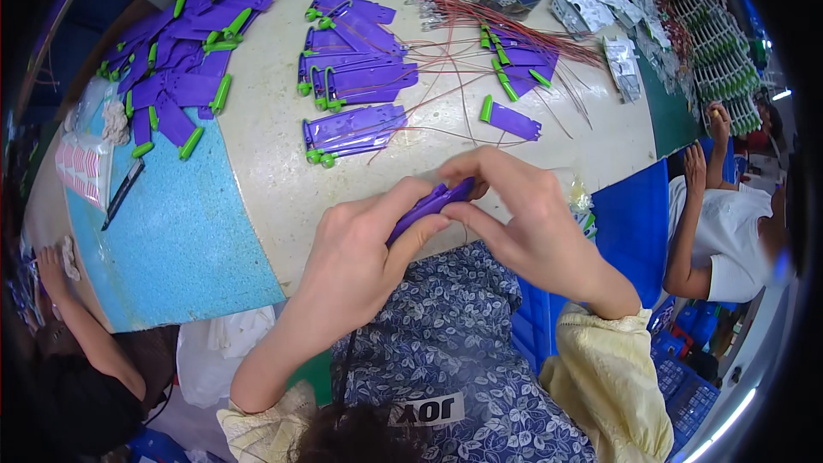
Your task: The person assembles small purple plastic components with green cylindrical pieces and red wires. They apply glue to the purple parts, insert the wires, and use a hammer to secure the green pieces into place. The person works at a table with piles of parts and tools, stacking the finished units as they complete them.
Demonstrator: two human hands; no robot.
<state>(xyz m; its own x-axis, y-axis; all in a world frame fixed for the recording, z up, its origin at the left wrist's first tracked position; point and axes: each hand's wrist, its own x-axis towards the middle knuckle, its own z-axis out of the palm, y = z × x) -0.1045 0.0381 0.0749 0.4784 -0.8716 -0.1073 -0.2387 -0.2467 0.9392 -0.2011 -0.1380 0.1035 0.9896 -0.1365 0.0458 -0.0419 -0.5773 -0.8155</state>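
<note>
At far left, past the corner of the bench [279, 120], another person's hand [51, 273] at the end of a bare forearm. Next, lying on the bench, a clear bag with pink stripes [81, 167], then a slim black tool [123, 195] set aslant along the edge of a speckled blue mat [180, 231]. Above the mat and partly over it, a loose heap of purple parts with green ends [184, 77], lying at all angles. Farther right, on the cream surface, several overlapping stacks of similar purple parts [364, 81], more neatly aligned, with most green ends toward the left. Below these, near the bench's front edge and in front of the body, one purple piece [433, 202] held aslant between both hands: at its lower left end, the left hand [360, 227], pinching with thumb and bent fingers; at its upper right end, the right hand [527, 193], arched over, with thumb and fingertips pressed close on it. Much of the piece hidden by fingers; impossible to tell its full outline. Beyond the right hand, a lone purple part with a green end [514, 123], and above it a bundle of thin red wires [523, 24] spread across more purple parts. Farther right, silver packets [621, 69], then rows of green-and-white pieces [716, 60], and below them a person in a white shirt [733, 236], forearms raised.
</note>
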